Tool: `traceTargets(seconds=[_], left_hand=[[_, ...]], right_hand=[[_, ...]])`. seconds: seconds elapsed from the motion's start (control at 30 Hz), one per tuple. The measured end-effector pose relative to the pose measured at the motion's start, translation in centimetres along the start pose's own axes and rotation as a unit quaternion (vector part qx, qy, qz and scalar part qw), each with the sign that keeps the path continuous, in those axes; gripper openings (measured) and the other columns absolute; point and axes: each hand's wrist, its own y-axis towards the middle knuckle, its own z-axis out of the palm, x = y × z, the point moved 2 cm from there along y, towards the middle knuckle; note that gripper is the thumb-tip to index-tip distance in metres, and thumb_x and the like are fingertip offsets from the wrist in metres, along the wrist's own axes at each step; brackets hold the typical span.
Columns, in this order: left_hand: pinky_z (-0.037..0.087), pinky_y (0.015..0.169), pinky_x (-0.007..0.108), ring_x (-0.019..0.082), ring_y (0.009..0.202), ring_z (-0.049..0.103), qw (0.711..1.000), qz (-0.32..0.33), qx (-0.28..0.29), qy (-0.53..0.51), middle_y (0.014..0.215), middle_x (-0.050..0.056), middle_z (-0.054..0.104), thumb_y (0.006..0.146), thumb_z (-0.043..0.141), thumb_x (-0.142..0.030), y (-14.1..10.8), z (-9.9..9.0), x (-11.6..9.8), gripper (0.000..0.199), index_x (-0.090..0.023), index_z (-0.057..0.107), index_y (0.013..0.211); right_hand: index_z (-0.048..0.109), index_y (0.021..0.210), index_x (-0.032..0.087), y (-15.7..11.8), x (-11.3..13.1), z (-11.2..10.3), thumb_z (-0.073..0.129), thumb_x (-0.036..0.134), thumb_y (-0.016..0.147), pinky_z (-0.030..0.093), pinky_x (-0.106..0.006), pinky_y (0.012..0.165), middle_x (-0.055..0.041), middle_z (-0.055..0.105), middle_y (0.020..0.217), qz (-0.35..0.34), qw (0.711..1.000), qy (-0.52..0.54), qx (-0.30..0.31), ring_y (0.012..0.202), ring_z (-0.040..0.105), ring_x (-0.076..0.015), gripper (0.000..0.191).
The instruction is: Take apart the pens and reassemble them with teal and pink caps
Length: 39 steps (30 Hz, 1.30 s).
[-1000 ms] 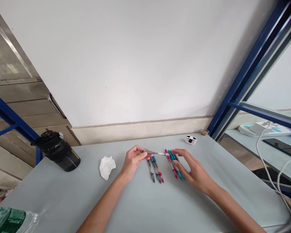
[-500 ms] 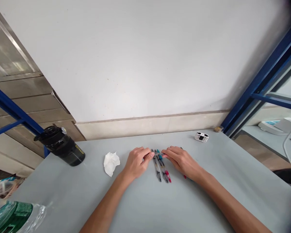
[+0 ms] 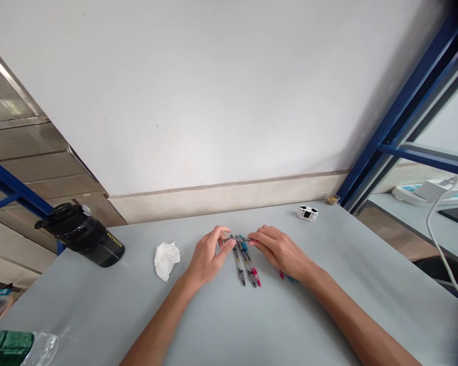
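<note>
Pen (image 3: 241,239), slim and dark, lies level between the two hands just above the far ends of a fan of other pens (image 3: 239,264); both its tips are covered by fingers, and its small size makes its markings impossible to read. The left hand (image 3: 209,258) has its grip closed lightly on one end, thumb stretched along toward the pen's middle and forefinger arched over, leaving a gap between them; its lower fingers are curled out of sight. The right hand (image 3: 278,250) has its grip pinched on the other end, the back of the hand turned up and the knuckles bent, so the thumb is mostly concealed. Both forearms reach in from the bottom edge, which cuts them off, and slant toward each other.

The fan rests on the tabletop (image 3: 213,325), with clear barrels, dark ends, a teal part and a pink tip showing; where the pens overlap, they are hard to count. Under the right hand and wrist, more pens are mostly hidden: only a red tip (image 3: 281,274) and some teal ends (image 3: 293,279) peek out. Left of the left hand lies a crumpled white tissue (image 3: 167,260). A green-labelled clear bottle (image 3: 15,348) is cropped at the lower left corner.
</note>
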Motion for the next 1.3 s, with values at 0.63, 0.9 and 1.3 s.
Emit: traceTargets(seconds=[0.63,0.9,1.3], left_hand=[[0.041,0.073,0.034,0.02,0.073,0.058,0.994,0.034,-0.022,0.098,0.076,0.002,0.064,0.115,0.043,-0.047,-0.03,0.54,-0.22,0.044,-0.024,0.059,0.081],[0.045,0.078,0.035,0.02,0.079,0.06,0.987,0.103,-0.018,0.124,0.082,0.002,0.067,0.116,0.041,-0.036,0.02,0.54,-0.2,0.037,-0.023,0.059,0.087],[0.041,0.074,0.032,0.018,0.079,0.055,0.99,0.083,-0.012,0.11,0.084,0.001,0.062,0.115,0.046,-0.039,0.01,0.71,0.09,0.031,-0.023,0.058,0.091]], right_hand=[[0.064,0.124,0.024,-0.22,-0.22,0.23,0.045,0.031,0.117,0.049,-0.037,0.077,-0.0064,0.066,0.097,0.016,0.999,0.04,-0.003,0.083,0.059,-0.0215,0.021],[0.064,0.13,0.024,-0.42,-0.47,0.42,0.047,0.032,0.116,0.049,-0.039,0.079,-0.0072,0.065,0.101,0.029,0.999,0.029,0.006,0.085,0.059,-0.0221,0.023],[0.059,0.116,0.025,-0.2,-0.48,0.14,0.043,0.029,0.117,0.049,-0.034,0.074,-0.007,0.06,0.107,0.054,0.996,0.064,0.007,0.08,0.057,-0.0192,0.017]])
